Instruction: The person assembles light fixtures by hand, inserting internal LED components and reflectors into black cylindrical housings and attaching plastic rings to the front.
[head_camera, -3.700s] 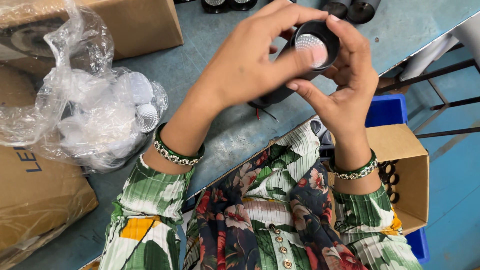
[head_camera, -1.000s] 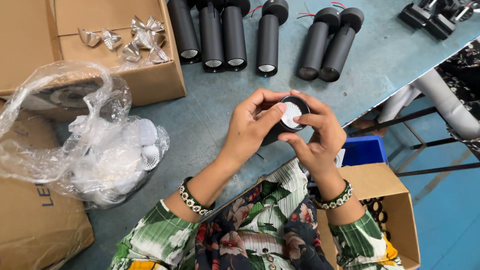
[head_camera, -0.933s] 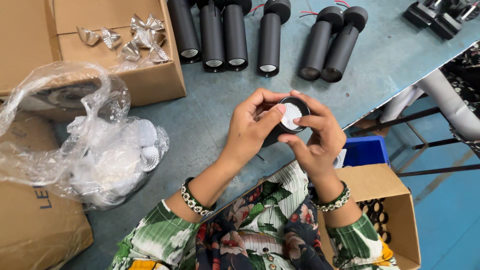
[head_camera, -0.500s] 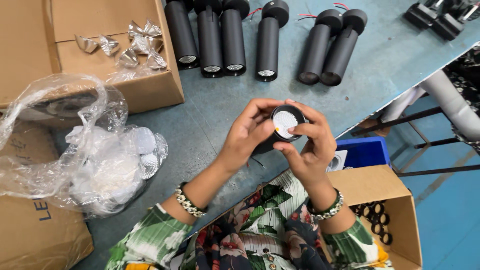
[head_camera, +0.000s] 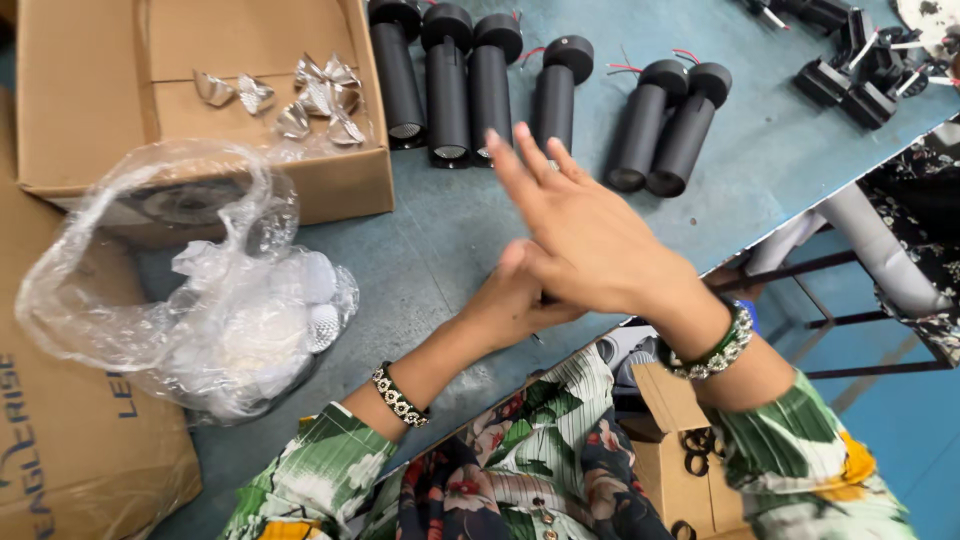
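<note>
The right hand (head_camera: 590, 235) is lying flat and wide, fingers stretched out straight and slightly fanned, palm pressing down over the left hand (head_camera: 515, 300). The left hand is curling beneath it, mostly covered; only a dark sliver is showing between the two palms, so I cannot tell what it is gripping or how tightly. Both hands are hovering over the near edge of the blue-grey table (head_camera: 450, 230), whose surface is looking smooth and matte. Each wrist is wearing a beaded bracelet, and the sleeves are showing a green, striped floral print.

Just beyond the fingertips, six black cylindrical lamp housings (head_camera: 470, 80) are lying in a row toward the far edge, matte, round-capped, some trailing thin red and white wires. At the far right corner, small black blocky parts (head_camera: 850, 70) are sitting in a cluster. Toward the left edge, a crinkled clear plastic bag (head_camera: 200, 290) is holding white faceted reflector cups. Behind it, a brown cardboard box (head_camera: 200, 110) is carrying several shiny, crumpled silver foil pieces (head_camera: 300, 95) on its flap. A small open carton (head_camera: 680, 460) is standing below the table's near edge, holding black rings.
</note>
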